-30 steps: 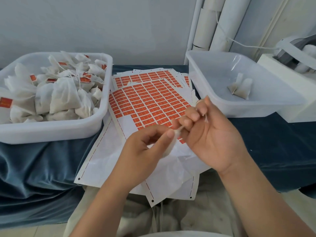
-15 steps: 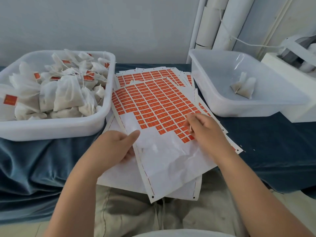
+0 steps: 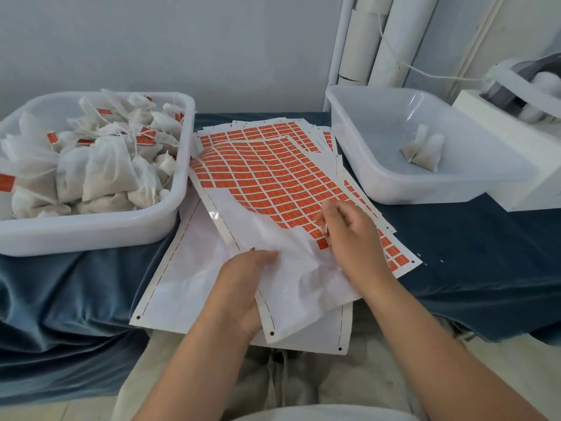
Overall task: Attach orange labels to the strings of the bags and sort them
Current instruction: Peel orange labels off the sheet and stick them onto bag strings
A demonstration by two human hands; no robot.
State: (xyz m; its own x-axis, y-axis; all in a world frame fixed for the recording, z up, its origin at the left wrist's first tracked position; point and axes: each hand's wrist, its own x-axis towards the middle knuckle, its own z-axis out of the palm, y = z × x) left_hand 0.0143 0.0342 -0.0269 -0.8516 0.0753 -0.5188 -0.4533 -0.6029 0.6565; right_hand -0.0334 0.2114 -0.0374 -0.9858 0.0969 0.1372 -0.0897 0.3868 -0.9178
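The top label sheet (image 3: 273, 183) lies in the middle, its far half covered in orange labels and its near half bare white backing. My left hand (image 3: 243, 287) grips the bare near part, thumb on top, so the sheet bows upward. My right hand (image 3: 349, 238) has its fingertips curled at the near edge of the label block and pinches an orange label (image 3: 323, 243). A white bin (image 3: 91, 235) on the left is heaped with white bags (image 3: 100, 171) that carry orange labels on strings. The right bin (image 3: 425, 196) holds a couple of bags (image 3: 423, 150).
More label sheets (image 3: 182, 287) lie stacked beneath the top one and overhang the table's near edge. A blue cloth (image 3: 76, 299) covers the table. A white machine (image 3: 516, 101) stands at the far right, with white tubes (image 3: 379, 41) against the back wall.
Both hands came down from in front of me, where they held something small and white. The left now lifts the sheet's bare part; the right has moved to the labels' edge.
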